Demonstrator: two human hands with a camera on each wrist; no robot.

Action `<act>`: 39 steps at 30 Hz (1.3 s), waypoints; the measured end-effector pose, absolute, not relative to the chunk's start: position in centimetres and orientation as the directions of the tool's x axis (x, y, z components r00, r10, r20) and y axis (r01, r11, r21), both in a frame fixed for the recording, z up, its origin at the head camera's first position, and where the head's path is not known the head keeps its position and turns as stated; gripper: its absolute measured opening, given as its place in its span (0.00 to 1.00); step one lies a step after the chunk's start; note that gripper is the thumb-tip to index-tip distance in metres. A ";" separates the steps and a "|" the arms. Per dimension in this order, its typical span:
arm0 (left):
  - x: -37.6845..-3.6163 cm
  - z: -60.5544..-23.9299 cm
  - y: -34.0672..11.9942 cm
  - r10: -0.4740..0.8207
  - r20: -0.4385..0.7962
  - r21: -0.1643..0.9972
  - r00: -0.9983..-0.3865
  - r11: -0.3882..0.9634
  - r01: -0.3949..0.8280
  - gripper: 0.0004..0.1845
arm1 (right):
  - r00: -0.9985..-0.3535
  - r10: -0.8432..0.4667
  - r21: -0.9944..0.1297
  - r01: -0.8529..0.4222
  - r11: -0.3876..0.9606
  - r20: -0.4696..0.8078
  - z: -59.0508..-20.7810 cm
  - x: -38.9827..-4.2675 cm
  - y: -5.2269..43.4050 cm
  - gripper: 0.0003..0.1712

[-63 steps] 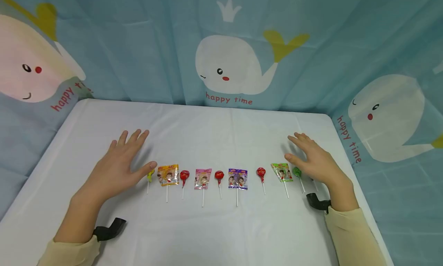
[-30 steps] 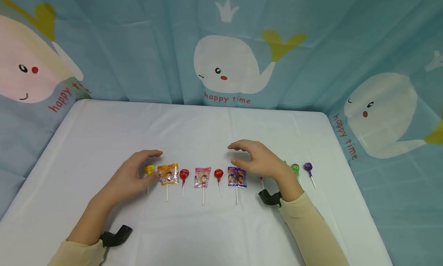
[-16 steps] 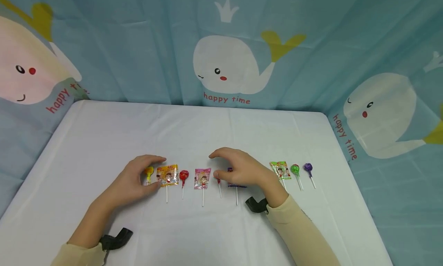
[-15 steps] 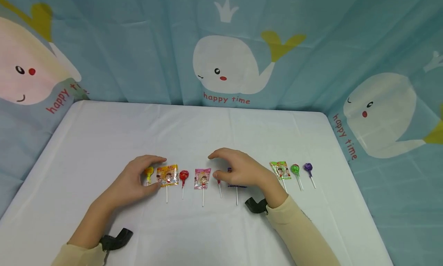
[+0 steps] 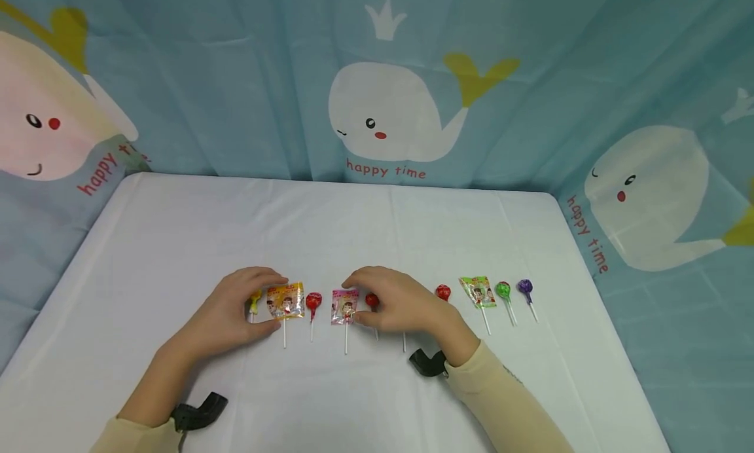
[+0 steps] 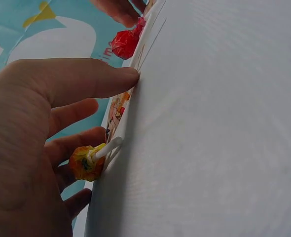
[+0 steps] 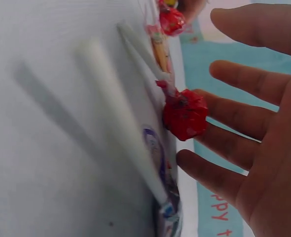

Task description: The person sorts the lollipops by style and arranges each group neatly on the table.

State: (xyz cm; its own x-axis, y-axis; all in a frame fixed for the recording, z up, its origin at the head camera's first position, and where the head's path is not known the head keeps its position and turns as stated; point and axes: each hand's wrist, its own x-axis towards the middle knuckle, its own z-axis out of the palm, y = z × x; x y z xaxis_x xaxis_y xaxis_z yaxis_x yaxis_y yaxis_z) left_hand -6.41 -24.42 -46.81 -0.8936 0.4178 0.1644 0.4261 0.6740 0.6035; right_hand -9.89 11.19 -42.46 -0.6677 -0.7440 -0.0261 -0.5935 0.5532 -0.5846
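Observation:
My left hand [image 5: 220, 312] hovers over the left end of a lollipop row. Its thumb and fingers are spread either side of the orange flat-packed lollipop [image 5: 290, 301]. A yellow lollipop [image 6: 87, 163] lies under that palm. Thumb and index finger of my right hand [image 5: 406, 301] part at the right edge of the pink flat-packed lollipop [image 5: 343, 304]. Beneath the right hand are a red lollipop [image 7: 186, 114] and a purple flat-packed lollipop [image 7: 169, 217], whose wrapper is hidden in the head view. Neither hand grips anything. Between the hands lies another red lollipop [image 5: 313, 301].
Right of the right hand lie a red lollipop [image 5: 443, 292], a green flat-packed one [image 5: 480, 290], a green round one [image 5: 503, 290] and a purple round one [image 5: 525, 287]. The white-covered table [image 5: 330, 230] backs onto a blue whale-print curtain [image 5: 253, 112].
My right hand has swept left from the row's right end to the pink lollipop, lowering. My left hand has come inward and down around the orange one. The lollipops stay put.

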 end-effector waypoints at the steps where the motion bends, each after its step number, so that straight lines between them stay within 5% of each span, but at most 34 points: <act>1: -6.4 -46.8 -24.4 0.423 0.171 0.597 -0.890 0.674 0.435 0.39 | -0.663 -0.749 -0.577 -0.604 0.551 -0.021 -42.6 -9.9 11.1 0.27; 12: -5.9 -46.2 -24.0 0.456 0.217 0.509 -0.863 0.701 0.499 0.34 | -0.617 -0.782 -0.518 -0.697 0.496 0.082 -43.6 -9.6 10.5 0.20; 39: -6.5 -46.4 -24.1 0.463 0.255 0.537 -0.849 0.662 0.522 0.28 | -0.640 -0.768 -0.407 -0.710 0.574 0.033 -44.1 -9.4 10.1 0.22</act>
